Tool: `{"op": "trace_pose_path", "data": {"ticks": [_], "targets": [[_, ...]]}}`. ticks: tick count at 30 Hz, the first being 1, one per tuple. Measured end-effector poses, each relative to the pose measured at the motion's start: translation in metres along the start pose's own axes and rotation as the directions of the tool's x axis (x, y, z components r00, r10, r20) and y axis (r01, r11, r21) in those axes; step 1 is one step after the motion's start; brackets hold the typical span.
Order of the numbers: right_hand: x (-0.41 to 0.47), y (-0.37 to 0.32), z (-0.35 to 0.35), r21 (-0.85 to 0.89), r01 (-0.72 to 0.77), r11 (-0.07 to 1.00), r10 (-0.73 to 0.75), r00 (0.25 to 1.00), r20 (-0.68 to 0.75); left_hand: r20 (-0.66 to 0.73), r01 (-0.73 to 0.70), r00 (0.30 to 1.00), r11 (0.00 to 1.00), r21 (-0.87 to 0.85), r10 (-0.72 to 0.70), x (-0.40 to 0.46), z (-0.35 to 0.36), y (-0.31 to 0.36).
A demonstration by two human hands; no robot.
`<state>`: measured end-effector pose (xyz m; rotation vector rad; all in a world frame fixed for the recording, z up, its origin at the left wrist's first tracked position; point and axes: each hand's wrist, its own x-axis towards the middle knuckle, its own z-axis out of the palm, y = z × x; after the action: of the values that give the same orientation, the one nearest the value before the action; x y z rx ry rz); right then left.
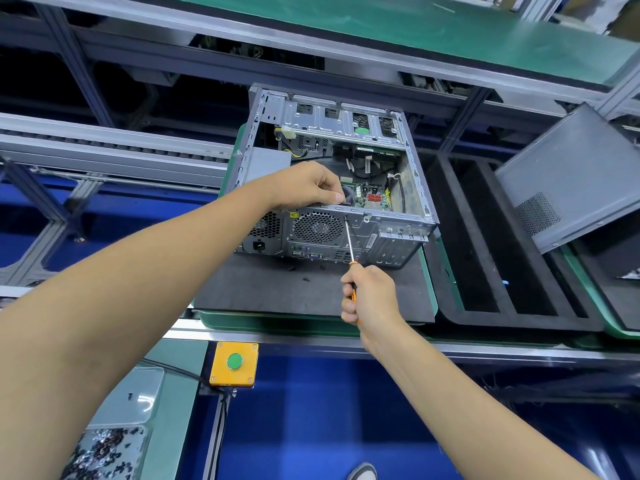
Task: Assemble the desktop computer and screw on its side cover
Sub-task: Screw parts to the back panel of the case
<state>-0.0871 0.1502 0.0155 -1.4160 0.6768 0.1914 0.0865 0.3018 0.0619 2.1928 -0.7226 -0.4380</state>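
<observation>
An open grey desktop computer case (391,233) lies on its side on a dark mat (277,292), rear panel toward me, motherboard and cables exposed. My left hand (308,185) reaches over the rear top edge and grips a dark part just inside the case. My right hand (369,294) holds an orange-handled screwdriver (349,242), its tip against the upper rear panel beside the fan grille. The grey side cover (568,174) leans tilted at the right, off the case.
Loose dark screws (306,279) lie on the mat in front of the case. A black foam tray (491,244) sits right of the mat. A yellow box with a green button (234,362) is below. A bin of screws (100,452) is at bottom left.
</observation>
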Motion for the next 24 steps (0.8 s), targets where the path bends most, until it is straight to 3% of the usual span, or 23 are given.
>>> {"op": "trace_pose_path", "data": {"ticks": [24], "targets": [[-0.0040, -0.0015, 0.0024, 0.038, 0.009, 0.999, -0.010, 1.000, 0.021, 0.010, -0.025, 1.000, 1.000, 0.016, 0.024, 0.0006, -0.0007, -0.0052]]}}
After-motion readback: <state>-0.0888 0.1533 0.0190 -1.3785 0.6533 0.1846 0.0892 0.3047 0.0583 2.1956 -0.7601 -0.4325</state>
